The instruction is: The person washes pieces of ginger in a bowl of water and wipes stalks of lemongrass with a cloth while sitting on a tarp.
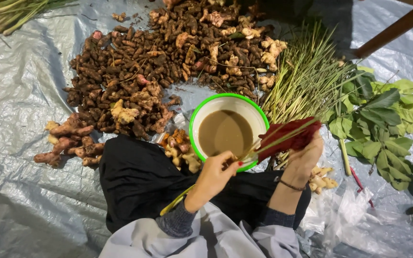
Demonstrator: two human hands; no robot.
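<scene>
Holding a dark red bundle (290, 135) of leafy stuff with a pale green stalk running through it, right over the rim of the green-edged bowl (194, 119) of muddy brown water. Long axis slanting from lower left up to upper right, with the stalk's thin end poking down toward the left hand (214, 176). Right hand (303, 160) sitting directly under the red bundle, fingers curled up around it from below (thumb hidden, so hard to say how tight). Left hand closer to the bowl, fingertips pinched narrow on the lower end of the stalk, just at the bowl's near rim. Also a yellow-green strip (175, 200) sticking out below that wrist, can't tell if held or just lying on the dark cloth (135, 177). Further out: big heap of brown rhizomes (135, 67) above the bowl, lemongrass stalks (307, 76) to the right, leafy green branches (383, 119) beyond that, all spread on a grey plastic sheet (20, 119).
</scene>
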